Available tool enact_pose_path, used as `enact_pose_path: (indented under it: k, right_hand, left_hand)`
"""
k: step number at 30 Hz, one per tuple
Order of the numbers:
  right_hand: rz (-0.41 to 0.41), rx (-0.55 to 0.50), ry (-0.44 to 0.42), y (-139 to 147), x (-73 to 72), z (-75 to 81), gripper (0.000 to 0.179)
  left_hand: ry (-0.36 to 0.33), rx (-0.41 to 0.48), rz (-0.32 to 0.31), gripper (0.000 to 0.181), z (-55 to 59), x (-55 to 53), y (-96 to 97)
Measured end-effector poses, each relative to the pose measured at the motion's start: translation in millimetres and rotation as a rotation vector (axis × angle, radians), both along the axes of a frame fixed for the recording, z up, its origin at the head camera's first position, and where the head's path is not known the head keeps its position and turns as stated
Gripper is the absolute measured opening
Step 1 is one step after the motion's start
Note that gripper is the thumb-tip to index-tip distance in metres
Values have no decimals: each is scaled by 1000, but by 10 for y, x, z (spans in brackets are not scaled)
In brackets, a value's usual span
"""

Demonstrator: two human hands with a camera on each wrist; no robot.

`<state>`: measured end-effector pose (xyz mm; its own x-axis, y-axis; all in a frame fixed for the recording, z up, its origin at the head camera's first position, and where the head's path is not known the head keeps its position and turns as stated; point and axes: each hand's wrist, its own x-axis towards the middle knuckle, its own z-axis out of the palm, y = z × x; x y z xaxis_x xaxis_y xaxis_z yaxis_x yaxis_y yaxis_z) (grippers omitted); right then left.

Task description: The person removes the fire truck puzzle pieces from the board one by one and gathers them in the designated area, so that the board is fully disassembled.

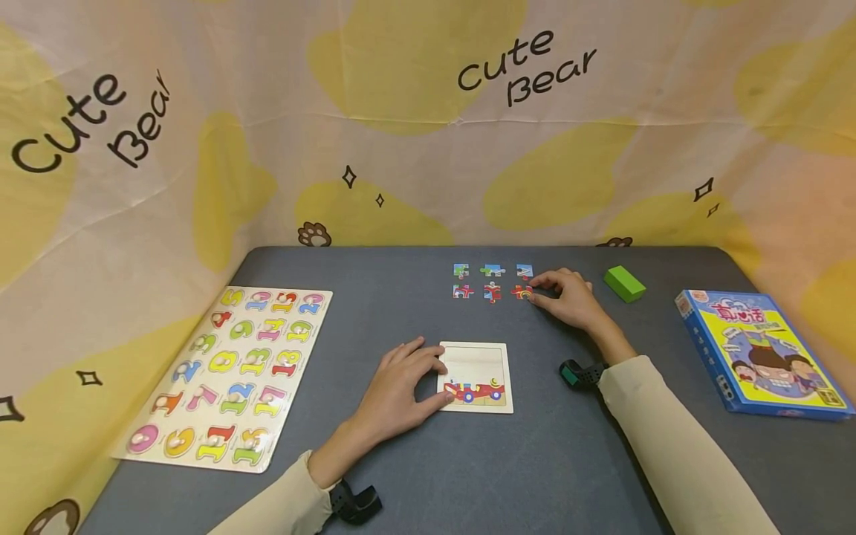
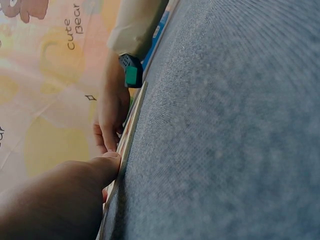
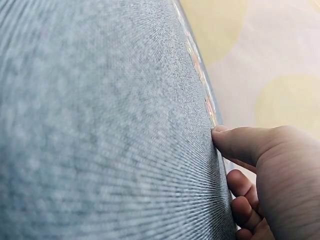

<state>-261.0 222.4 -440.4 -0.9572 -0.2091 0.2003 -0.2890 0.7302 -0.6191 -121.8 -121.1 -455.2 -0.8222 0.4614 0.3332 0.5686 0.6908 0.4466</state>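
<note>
My left hand [image 1: 401, 386] rests at the left edge of a small white puzzle board [image 1: 476, 407], its thumb and fingers spread along that side. In the left wrist view the thumb [image 2: 107, 162] presses on the board's rim. Joined pieces along the board's lower part show a red vehicle with blue wheels; the upper part is bare. Farther back, my right hand [image 1: 568, 297] pinches the right end of a red and yellow puzzle piece [image 1: 521, 292] with thumb and index finger. That piece belongs to two short rows of loose puzzle pieces [image 1: 492, 290] lying flat.
A number board [image 1: 281, 416] with colourful digits lies at the left. Right of my right hand are a green block [image 1: 625, 284] and a blue and yellow game box [image 1: 769, 357]. A patterned cloth [image 1: 401, 148] hangs behind the grey table [image 1: 374, 297].
</note>
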Motion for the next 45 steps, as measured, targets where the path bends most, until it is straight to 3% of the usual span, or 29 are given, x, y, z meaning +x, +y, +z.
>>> enact_pose_path:
  k: [6,15,19,23,37,45]
  right_hand:
    - [-6,-5,3,0,2,-6,28]
    - [-15,-152,15,25,72,-41,36]
    - [12,-159,8,1,151,-8,37]
    - [98,-91,1,-81,270,87,36]
    - [528,70,-42,-666,685,324,33]
    - [660,161,-81,-905,873,324,34]
  left_hand:
    - [2,-6,0,32,-5,-2,-2]
    - [8,-11,-2,33,-5,-9,-7]
    - [5,-13,-1,33,-16,-11,-3]
    - [1,-11,-2,33,-22,-15,1]
    - [-4,-23,-2,32,0,-36,-5]
    - [-20,3,-18,26,-15,-22,-14]
